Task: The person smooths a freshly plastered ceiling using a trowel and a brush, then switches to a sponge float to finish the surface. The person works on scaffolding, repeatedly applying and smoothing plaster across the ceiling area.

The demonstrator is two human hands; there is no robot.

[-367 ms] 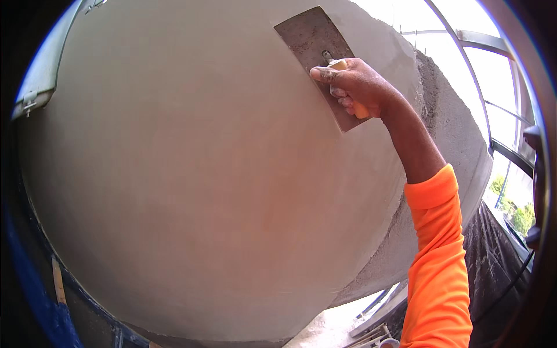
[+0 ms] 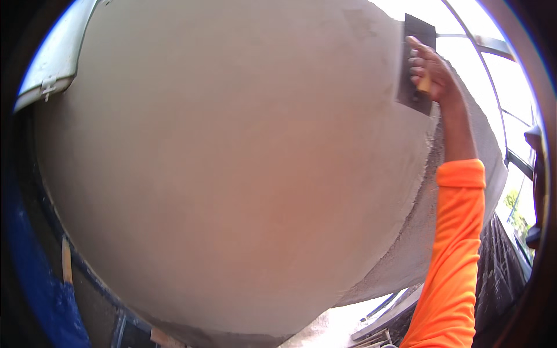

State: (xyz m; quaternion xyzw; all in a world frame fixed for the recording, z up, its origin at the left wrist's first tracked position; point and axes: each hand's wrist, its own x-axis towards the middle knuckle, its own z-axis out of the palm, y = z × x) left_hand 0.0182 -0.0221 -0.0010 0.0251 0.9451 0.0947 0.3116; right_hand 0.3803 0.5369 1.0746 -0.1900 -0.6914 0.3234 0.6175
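Note:
My right hand (image 2: 432,72) is wrapped round the yellowish handle of a rectangular plastering trowel (image 2: 419,35). The dark metal blade stands nearly upright at the upper right edge of a wide wall of smooth grey-beige plaster (image 2: 232,162). Its top reaches past the wall's edge against the bright background. An orange sleeve (image 2: 458,232) covers my right forearm, which comes up from the lower right. My left hand is not in view.
Rough bare wall (image 2: 400,255) borders the smooth plaster at the right. Metal framework (image 2: 493,47) stands beyond it. Dark plastic sheeting (image 2: 496,267) hangs at lower right, blue sheeting (image 2: 40,278) at lower left. A pale curved panel (image 2: 58,52) juts in at upper left.
My right hand has carried the trowel rightward across the plaster to the wall's right edge. The blade has turned from a slant to nearly upright. The view has shifted slightly.

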